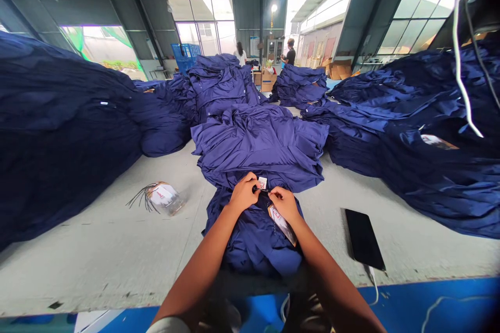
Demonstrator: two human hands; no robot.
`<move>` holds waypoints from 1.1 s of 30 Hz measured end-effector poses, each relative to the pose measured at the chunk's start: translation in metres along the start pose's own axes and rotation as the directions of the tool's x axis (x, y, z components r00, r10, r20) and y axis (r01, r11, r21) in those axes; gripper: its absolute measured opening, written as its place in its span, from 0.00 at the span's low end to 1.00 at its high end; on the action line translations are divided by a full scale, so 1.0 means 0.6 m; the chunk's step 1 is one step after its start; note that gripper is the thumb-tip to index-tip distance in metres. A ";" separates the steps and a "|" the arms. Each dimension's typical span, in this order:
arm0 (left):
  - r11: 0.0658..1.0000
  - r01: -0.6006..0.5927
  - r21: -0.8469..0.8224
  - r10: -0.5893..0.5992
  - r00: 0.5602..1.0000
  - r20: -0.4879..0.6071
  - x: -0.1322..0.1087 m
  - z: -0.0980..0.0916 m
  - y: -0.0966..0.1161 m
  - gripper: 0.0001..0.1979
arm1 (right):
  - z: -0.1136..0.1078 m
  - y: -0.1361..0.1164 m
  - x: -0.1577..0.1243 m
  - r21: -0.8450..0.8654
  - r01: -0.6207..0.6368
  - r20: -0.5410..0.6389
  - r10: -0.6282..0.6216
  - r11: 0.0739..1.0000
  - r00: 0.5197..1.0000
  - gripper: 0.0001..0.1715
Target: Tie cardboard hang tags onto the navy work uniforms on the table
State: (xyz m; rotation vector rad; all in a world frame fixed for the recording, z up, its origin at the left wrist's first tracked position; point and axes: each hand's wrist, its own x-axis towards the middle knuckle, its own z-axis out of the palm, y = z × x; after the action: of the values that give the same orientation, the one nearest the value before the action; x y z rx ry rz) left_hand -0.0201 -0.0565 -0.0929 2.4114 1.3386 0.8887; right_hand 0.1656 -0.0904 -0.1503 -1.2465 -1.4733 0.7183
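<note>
Below me on the table lies a navy blue garment [258, 250] with a white neck label [262, 183]. My left hand [245, 193] is closed in a pinch just left of that label, with a bit of dark cord at its fingertips. To the right of the label, my right hand [284, 202] pinches the dark string of a hang tag. The hang tag [283, 226], white and grey with red print and a brown edge, lies on the garment under the right hand. How the string passes at the label is too small to tell.
A bundle of hang tags [164, 195] with black strings lies on the table [128, 250] to the left. At right is a black phone [364, 238] with a white cable. Navy garment piles [258, 140] stand ahead and on both sides. Two people stand far back.
</note>
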 end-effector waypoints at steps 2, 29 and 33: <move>0.996 0.038 -0.075 -0.038 0.999 -0.006 0.000 0.003 -0.002 0.06 | 0.000 0.001 0.000 -0.006 0.001 -0.001 -0.001 1.000 1.000 0.13; 0.867 0.209 -0.452 -0.201 0.977 0.066 0.016 0.023 -0.049 0.03 | 0.021 -0.009 0.010 -0.106 -0.012 -0.018 0.010 0.994 1.000 0.20; 0.853 0.264 -0.451 -0.262 0.963 0.069 0.020 0.031 -0.049 0.04 | 0.021 -0.007 0.011 -0.119 -0.012 -0.015 0.010 0.993 1.000 0.19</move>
State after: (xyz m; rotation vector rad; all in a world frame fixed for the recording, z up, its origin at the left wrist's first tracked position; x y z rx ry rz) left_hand -0.0241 -0.0288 -0.1170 1.8218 1.2473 0.9870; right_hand 0.1526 -0.0832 -0.1478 -1.3482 -1.5168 0.6358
